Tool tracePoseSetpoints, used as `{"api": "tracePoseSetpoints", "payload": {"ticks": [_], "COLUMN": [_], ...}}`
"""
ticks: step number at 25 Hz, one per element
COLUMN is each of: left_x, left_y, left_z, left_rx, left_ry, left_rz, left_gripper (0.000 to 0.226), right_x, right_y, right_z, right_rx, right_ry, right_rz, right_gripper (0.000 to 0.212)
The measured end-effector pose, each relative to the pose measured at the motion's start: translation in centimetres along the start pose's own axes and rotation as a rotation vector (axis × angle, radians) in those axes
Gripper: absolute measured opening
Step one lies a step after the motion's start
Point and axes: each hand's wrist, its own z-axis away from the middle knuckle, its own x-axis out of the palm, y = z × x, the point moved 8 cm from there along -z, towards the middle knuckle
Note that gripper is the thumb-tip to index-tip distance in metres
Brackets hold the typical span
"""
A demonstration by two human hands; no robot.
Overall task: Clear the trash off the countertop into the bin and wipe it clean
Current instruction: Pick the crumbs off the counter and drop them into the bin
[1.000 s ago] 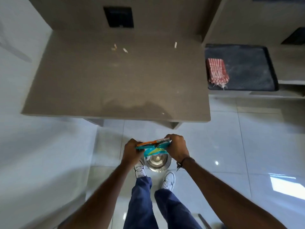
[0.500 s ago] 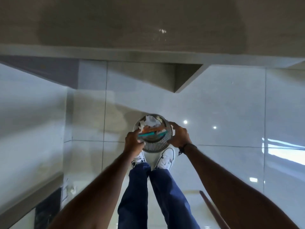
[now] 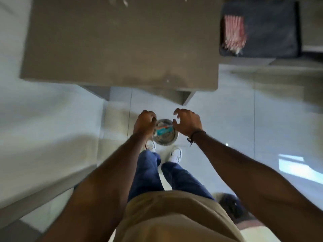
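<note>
The left hand hangs over the metal bin's left rim, its grip curled; whether it holds anything I cannot tell. A teal and orange wrapper lies inside the bin. The right hand hovers beside it, fingers spread, empty. Scraps lie on the surface; a striped cloth sits far right.

Table: grey-brown top, blurred, seen from above; mostly bare.
Scraps on table: a few small pale bits at the far edge; one tiny pale speck near the front edge.
Side shelf: lower surface to the right of the table, carrying a dark mat.
On mat: red-and-white striped cloth at its left part, blurred.
Floor: glossy pale tiles.
On floor: round metal bin just in front of the table, with a teal and orange wrapper inside; two white shoes just beside the bin.
</note>
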Motion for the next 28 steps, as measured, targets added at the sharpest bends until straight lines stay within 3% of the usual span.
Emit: {"api": "tracePoseSetpoints", "payload": {"ticks": [5, 10, 17, 21, 23, 25, 28], "left_x": [-10.6, -19.4, -26.1, -28.0, -27.7, -28.0, -28.2], "left_y": [6.5, 9.2, 7.5, 7.8, 8.3, 8.9, 9.0], "left_z": [-1.2, -7.4, -23.8, -33.1, -36.0, -37.9, -38.4], "left_rx": [0.120, 0.181, 0.173, 0.323, 0.420, 0.489, 0.534], "left_ry": [0.236, 0.341, 0.235, 0.096, -0.003, -0.009, 0.049], "left_rz": [-0.006, -0.027, -0.187, -0.425, -0.505, -0.560, -0.645], "left_gripper": [0.025, 0.023, 0.046, 0.072, 0.071, 0.051, 0.035], "right_x": [-11.0, -17.6, -21.1, -22.8, -23.3, -23.5, -22.9], "right_y": [-7.7, -10.8, -9.9, -7.4, -6.9, -6.8, -7.3], "right_z": [-3.4, -10.3, -24.9, -32.8, -35.9, -38.3, -39.2], "right_rx": [-0.153, -0.095, 0.205, 0.404, 0.428, 0.436, 0.433], "right_ry": [0.240, 0.237, 0.236, 0.196, 0.154, 0.119, 0.128], "right_rz": [0.006, -0.043, -0.193, -0.146, -0.131, -0.099, 0.029], "right_gripper": [0.028, 0.038, 0.055, 0.087, 0.095, 0.089, 0.060]}}
